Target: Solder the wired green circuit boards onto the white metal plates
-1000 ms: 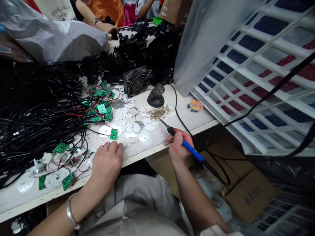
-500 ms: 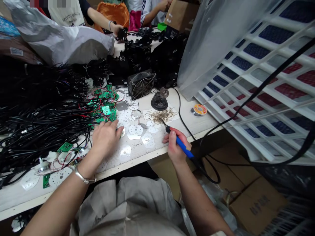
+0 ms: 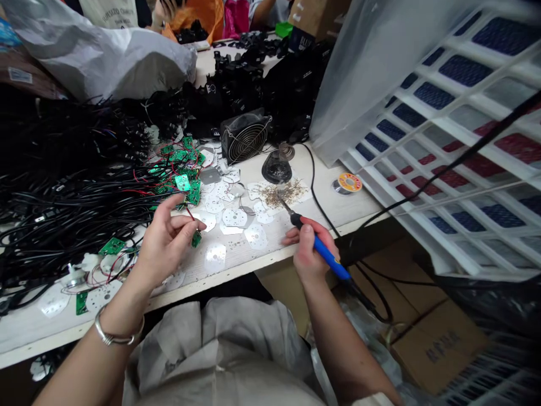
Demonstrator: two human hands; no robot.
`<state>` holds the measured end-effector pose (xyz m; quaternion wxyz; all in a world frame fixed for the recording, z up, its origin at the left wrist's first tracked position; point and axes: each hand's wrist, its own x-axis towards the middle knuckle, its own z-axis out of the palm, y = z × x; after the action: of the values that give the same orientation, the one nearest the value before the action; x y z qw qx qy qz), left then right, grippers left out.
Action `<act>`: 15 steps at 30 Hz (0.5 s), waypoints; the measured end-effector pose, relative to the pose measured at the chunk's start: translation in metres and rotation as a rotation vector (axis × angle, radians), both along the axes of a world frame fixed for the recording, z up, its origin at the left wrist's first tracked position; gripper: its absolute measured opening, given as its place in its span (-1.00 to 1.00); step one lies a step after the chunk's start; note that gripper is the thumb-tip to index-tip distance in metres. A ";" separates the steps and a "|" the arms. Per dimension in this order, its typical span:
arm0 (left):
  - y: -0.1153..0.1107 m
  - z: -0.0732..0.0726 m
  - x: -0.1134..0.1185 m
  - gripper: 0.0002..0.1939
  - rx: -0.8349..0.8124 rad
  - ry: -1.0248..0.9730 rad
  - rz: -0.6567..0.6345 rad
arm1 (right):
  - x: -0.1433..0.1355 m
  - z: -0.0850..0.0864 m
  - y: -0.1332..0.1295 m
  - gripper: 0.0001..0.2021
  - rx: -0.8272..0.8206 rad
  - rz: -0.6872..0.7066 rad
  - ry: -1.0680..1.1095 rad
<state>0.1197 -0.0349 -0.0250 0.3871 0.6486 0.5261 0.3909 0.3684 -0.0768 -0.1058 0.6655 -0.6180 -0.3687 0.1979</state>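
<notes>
My right hand (image 3: 311,248) is wrapped round the blue handle of a soldering iron (image 3: 329,258). Its metal tip points down at a scatter of brownish bits (image 3: 279,193) on a pale sheet. Thumb and fingers of my left hand (image 3: 167,242) are pinched together, with a thin red wire (image 3: 190,213) at the fingertips. A small green board (image 3: 196,239) shows just below those fingertips; whether the wire joins it I cannot tell. Beyond the left hand lies a heap of green circuit boards (image 3: 182,182) with red wires, beside white perforated plates (image 3: 234,217).
Black cables (image 3: 76,197) cover the table's left side. A small fan (image 3: 246,140), an iron stand (image 3: 276,169) and a solder spool (image 3: 347,183) stand on the table. White crates (image 3: 439,135) rise at the right. Another person's hand (image 3: 165,11) is at the far side.
My left hand has drawn back from the boards, from lying over them to pinching a red wire. The soldering iron has hardly moved relative to the table. The view has shifted slightly.
</notes>
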 end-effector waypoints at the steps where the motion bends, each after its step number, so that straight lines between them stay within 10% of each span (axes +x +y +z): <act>1: -0.003 0.000 -0.003 -0.59 -0.082 -0.045 -0.011 | -0.006 0.003 -0.005 -0.74 0.018 0.007 0.008; 4: -0.015 -0.003 -0.013 -0.76 -0.127 0.056 0.001 | -0.031 0.010 -0.022 -0.81 0.054 0.121 0.007; 9: -0.045 -0.020 -0.016 -0.82 0.354 0.551 -0.110 | -0.065 0.009 -0.033 -0.80 0.124 0.541 -0.238; 15: -0.065 -0.031 -0.008 -0.86 0.561 0.763 -0.081 | -0.050 0.016 -0.004 -0.75 0.107 0.965 -0.293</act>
<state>0.1120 -0.1000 -0.0561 -0.0088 0.8451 0.4793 0.2364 0.3188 -0.0810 -0.0895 0.4701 -0.3637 -0.7114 0.3750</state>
